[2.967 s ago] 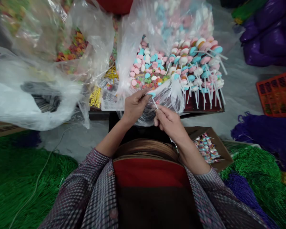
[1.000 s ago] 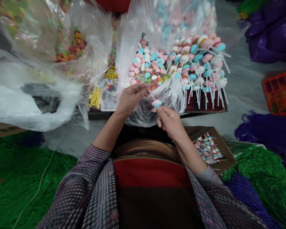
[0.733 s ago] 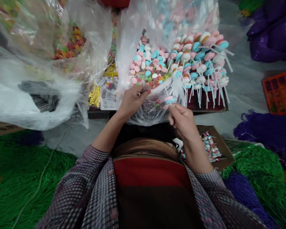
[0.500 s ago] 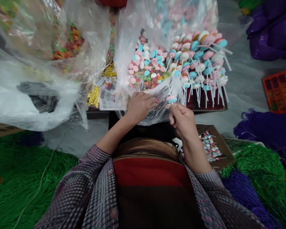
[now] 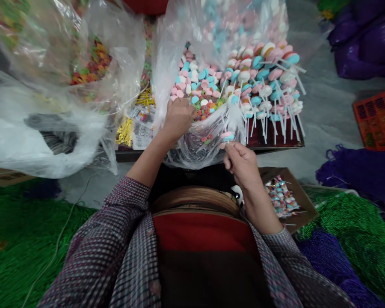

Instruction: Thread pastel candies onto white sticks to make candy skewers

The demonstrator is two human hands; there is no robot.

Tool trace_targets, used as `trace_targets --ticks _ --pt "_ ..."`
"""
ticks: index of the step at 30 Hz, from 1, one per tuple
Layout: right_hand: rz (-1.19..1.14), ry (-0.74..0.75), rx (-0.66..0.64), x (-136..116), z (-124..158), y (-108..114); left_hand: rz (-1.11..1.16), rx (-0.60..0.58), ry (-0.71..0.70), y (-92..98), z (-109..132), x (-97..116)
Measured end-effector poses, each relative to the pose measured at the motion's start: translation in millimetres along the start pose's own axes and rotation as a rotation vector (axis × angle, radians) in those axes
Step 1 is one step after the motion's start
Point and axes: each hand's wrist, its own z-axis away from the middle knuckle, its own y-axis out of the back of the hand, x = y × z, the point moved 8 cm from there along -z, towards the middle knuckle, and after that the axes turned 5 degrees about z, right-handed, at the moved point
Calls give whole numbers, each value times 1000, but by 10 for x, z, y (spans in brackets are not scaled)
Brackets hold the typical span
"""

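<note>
My right hand (image 5: 243, 164) is closed in a pinch on a candy lollipop (image 5: 227, 136), whose pink and blue marshmallow pieces stick up above the fingertips. My left hand (image 5: 179, 117) reaches down into the open plastic bag, at the loose pink, white and blue marshmallows (image 5: 195, 75) and beside the small ring gummies (image 5: 208, 110). Its fingertips are hidden among the candies, so what they hold cannot be made out. A couple of reddish ring gummies (image 5: 207, 138) lie on the clear plastic bag (image 5: 192, 156) between my hands.
Many assembled lollipops (image 5: 266, 87) are heaped on the table's right side, white sticks outward. Gold twist ties (image 5: 125, 131) lie left, near bags of ring gummies (image 5: 93, 62). A cardboard box (image 5: 303, 214) of wrapped lollipops stands below right. An orange crate (image 5: 377, 119) is farther right.
My left hand has moved up and left, from the bag's near edge into the loose candies. My right hand keeps the lollipop in nearly the same place.
</note>
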Motion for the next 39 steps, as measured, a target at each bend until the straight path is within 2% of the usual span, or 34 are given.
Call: trace_targets --ticks 4,7,10,13,16,19,27,29,35,39 --pt "11 -10 -7 13 1 -20 159 83 28 137 60 22" --pt "34 9 -59 -31 -1 -104 528 131 94 221 114 -6" --pt "60 52 -140 -130 3 -236 938 127 182 236 198 11" --pt "103 96 -172 -224 -4 -332 1147 84 235 209 284 86" --pt "152 128 -175 -264 -18 -378 1221 55 249 163 343 137" --pt "186 135 -168 -262 -18 -380 1229 96 228 160 382 148" --pt "183 93 -165 -215 14 -362 1076 201 115 332 474 289" --pt "164 92 -164 -198 7 -365 1117 185 163 309 476 275" --pt "122 116 -172 -160 -9 -385 1371 113 439 162 514 169" --pt "94 103 -167 -137 -2 -376 1494 102 543 148 552 178"
